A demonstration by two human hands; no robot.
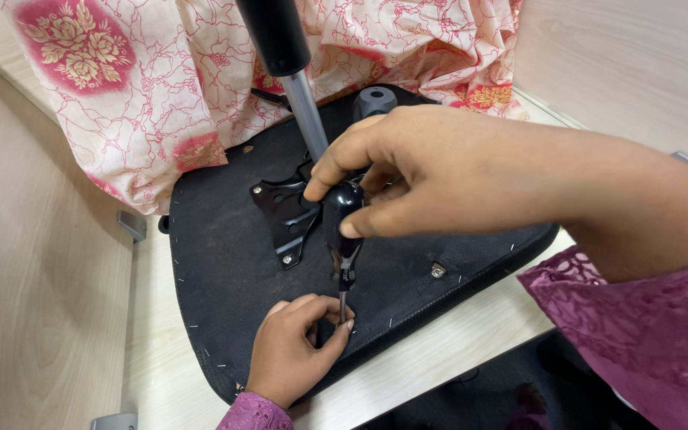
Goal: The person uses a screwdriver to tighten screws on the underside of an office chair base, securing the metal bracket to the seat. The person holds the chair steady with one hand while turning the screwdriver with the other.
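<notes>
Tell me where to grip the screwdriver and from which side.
Grip the screwdriver by its bulbous black handle, coming from above. It stands nearly upright, tip down on the seat underside, so the handle top is free. The right hand wraps it there; the left hand steadies the thin shaft low down.

Seat base [224,263]: lies upside down on the worktop [455,350], centre of frame.
Bracket [284,211]: on the seat base, left of my screwdriver [342,231].
Cloth [161,87]: behind the seat, upper frame.
My left grip [292,350]: lower centre, below the screwdriver.
</notes>
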